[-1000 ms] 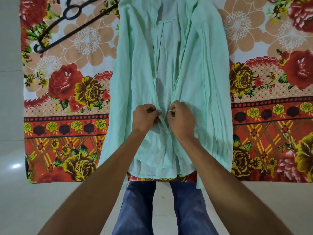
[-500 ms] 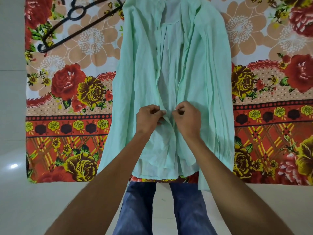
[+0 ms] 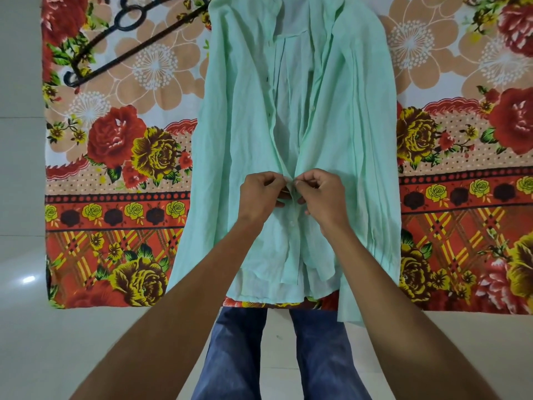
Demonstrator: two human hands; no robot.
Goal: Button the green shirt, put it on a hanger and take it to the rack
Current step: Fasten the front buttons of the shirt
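Left hand (image 3: 260, 196) and right hand (image 3: 325, 197) moved closer | both grips pinch green shirt (image 3: 230, 134)

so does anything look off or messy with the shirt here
Nothing damaged or spilled. The green shirt is creased, gapes open above the left hand and right hand pinching its front edges, and one strip hangs past the near edge of the floral sheet.

Glossy white floor tiles (image 3: 23, 336) surround a floral sheet (image 3: 121, 174).
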